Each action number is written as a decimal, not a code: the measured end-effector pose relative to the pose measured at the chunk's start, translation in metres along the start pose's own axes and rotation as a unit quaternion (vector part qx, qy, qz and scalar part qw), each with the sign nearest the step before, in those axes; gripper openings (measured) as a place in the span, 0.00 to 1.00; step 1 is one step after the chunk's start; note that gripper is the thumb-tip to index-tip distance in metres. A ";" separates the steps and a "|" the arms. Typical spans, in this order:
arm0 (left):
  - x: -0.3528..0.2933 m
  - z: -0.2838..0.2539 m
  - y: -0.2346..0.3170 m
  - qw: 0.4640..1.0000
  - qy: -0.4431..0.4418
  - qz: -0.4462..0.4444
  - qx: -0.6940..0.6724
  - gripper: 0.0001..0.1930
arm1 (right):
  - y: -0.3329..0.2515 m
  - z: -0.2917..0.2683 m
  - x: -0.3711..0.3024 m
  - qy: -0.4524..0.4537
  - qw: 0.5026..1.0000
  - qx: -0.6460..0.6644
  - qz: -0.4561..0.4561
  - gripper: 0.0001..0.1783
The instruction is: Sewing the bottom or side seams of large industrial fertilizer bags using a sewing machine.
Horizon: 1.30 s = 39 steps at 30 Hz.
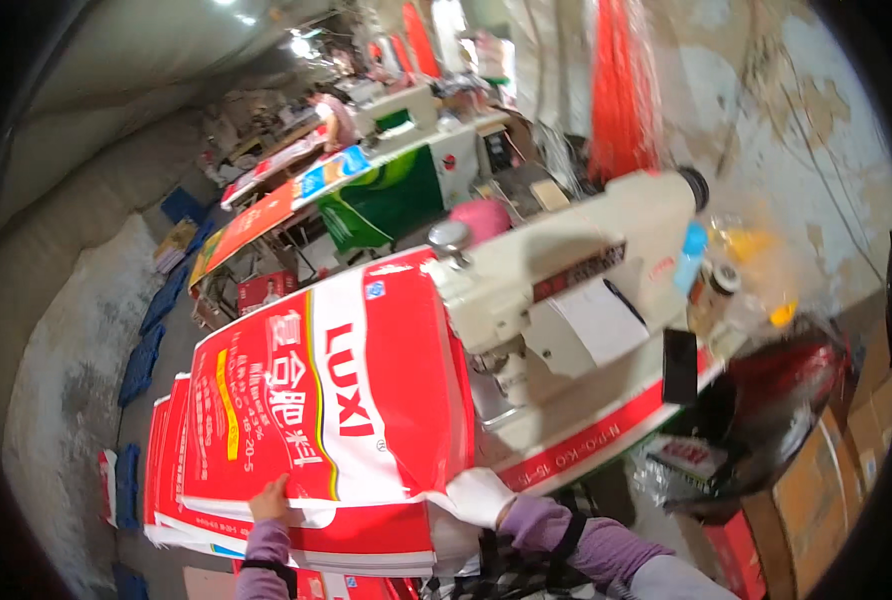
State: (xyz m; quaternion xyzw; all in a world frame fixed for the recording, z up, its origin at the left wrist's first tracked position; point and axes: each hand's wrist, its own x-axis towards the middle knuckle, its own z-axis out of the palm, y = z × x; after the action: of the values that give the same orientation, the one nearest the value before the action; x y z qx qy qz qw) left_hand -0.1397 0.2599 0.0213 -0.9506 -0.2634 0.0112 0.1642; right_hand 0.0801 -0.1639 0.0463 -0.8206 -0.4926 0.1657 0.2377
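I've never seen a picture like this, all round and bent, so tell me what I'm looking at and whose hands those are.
It's taken by a wide fisheye camera worn on someone's head, which bends straight edges. The hands are the wearer's own. The left hand touches a stack of red and white printed sacks; the right hand, in a white glove, is at the stack's near right corner, though whether it grips is hard to tell. Beyond the stack stands a cream sewing machine, with white paper and a dark flat rectangle nearby.
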 end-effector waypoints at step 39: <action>-0.590 0.030 0.076 0.683 0.046 -0.692 -0.230 0.21 | -0.078 0.098 0.033 -0.027 0.964 0.219 -0.150 0.23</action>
State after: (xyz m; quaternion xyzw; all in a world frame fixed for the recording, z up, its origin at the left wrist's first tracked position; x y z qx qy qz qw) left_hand -0.6128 -0.0896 -0.0701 -0.5051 -0.8326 -0.2101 -0.0863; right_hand -0.0110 -0.0810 0.0061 -0.6608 -0.5679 0.2538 0.4201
